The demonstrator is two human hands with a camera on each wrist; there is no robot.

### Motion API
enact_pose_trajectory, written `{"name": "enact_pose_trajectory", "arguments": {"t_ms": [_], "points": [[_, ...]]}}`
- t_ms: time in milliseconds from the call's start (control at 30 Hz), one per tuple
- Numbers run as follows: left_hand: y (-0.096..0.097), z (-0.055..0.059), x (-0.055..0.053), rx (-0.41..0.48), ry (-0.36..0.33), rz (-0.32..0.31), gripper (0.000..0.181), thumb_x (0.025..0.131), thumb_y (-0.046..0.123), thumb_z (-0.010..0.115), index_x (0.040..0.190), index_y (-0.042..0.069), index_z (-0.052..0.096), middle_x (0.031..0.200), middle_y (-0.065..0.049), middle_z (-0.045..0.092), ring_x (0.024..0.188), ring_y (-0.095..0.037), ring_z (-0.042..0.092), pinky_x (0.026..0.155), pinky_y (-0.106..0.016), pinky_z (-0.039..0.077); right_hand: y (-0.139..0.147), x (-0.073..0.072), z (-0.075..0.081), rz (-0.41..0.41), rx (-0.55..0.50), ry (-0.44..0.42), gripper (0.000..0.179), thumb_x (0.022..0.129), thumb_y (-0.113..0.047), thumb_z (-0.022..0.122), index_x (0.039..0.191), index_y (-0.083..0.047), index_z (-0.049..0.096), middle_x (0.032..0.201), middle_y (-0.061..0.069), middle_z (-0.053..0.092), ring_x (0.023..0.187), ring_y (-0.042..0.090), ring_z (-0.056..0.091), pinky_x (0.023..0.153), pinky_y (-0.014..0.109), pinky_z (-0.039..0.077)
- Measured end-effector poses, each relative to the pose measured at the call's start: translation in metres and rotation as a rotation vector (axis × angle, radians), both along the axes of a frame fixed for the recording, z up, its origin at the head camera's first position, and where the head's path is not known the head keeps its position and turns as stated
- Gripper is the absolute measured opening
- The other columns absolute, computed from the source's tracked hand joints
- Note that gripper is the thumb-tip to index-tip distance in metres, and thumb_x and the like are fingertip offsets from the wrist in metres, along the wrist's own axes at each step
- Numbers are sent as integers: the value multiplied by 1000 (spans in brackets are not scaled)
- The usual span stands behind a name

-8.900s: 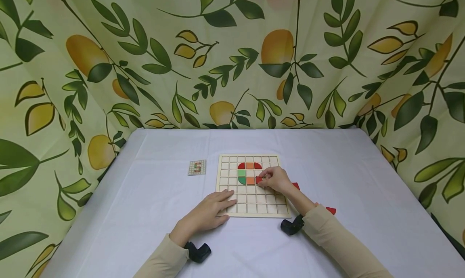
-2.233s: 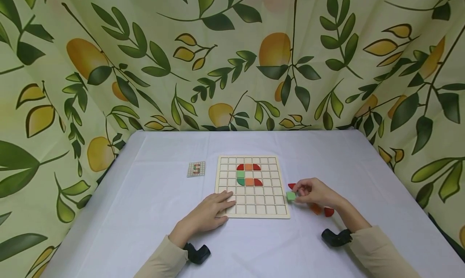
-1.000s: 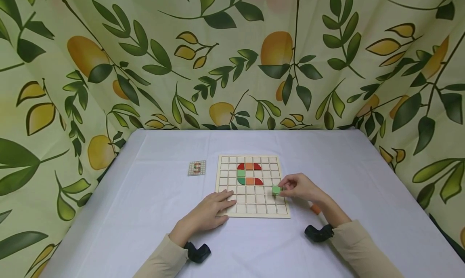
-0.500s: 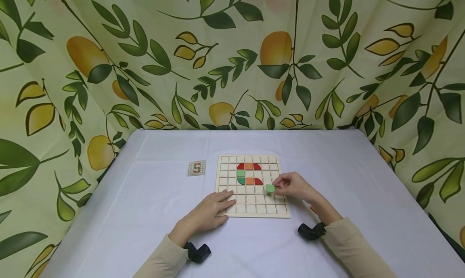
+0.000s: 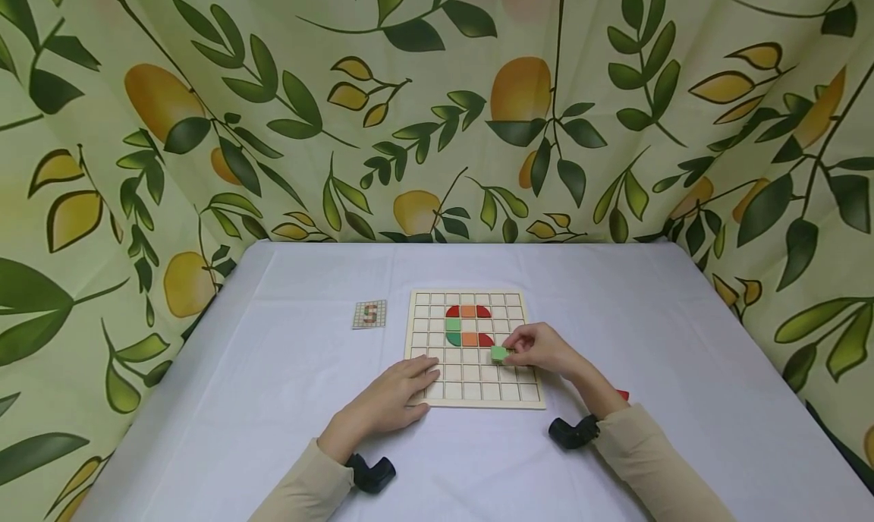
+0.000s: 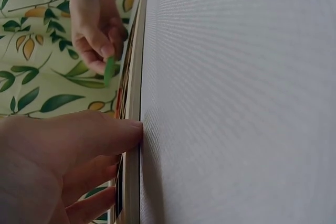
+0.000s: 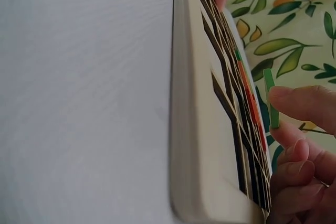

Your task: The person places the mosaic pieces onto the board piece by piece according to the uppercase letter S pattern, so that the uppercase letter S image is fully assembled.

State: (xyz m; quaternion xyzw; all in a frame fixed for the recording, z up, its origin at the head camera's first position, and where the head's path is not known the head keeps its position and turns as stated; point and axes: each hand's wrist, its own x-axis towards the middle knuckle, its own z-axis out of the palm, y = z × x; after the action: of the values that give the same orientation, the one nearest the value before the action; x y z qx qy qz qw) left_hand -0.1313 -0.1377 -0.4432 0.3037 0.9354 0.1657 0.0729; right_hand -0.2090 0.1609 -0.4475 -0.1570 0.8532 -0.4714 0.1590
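My right hand [image 5: 542,349] pinches a light green square tile [image 5: 499,354] between thumb and finger, held over the wooden grid board [image 5: 471,393]. In the right wrist view the green tile [image 7: 271,98] is seen edge-on, apart from the board. My left hand [image 5: 388,397] rests with extended fingers on the board's left front edge. On the board lie red rounded tiles [image 5: 485,340], orange squares [image 5: 470,339], a light green square [image 5: 453,325] and a dark green rounded tile [image 5: 454,340]. The held tile is just right of and below the lower red one.
A small pattern card [image 5: 369,315] lies left of the board on the white tablecloth [image 5: 307,279]. A red piece [image 5: 623,394] shows beside my right forearm, which hides part of the table there. A leaf-print curtain [image 5: 437,112] hangs behind the table.
A red rounded tile was set on the board earlier. My right hand then took the green square from the right of the board and has carried it left over the grid. The left hand has stayed put.
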Motion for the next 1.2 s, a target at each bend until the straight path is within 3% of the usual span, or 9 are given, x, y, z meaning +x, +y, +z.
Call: {"name": "enact_pose_trajectory", "arguments": {"t_ms": [333, 1200], "points": [[-1, -1, 0, -16, 9, 3, 50, 91, 24, 62, 139, 14, 53, 152, -6, 44, 143, -27, 39, 118, -44, 35, -9, -2, -1, 10, 1, 13, 25, 73, -6, 78, 92, 8, 68, 62, -6, 48, 57, 2, 42, 52, 14, 35], [-1, -1, -1, -16, 27, -18, 50, 90, 21, 62, 139, 12, 53, 151, -7, 45, 141, -29, 42, 115, -45, 39, -25, -1, 2, -23, 101, 52, 20, 71, -4, 79, 86, 3, 68, 62, -4, 49, 62, 11, 44, 53, 17, 34]]}}
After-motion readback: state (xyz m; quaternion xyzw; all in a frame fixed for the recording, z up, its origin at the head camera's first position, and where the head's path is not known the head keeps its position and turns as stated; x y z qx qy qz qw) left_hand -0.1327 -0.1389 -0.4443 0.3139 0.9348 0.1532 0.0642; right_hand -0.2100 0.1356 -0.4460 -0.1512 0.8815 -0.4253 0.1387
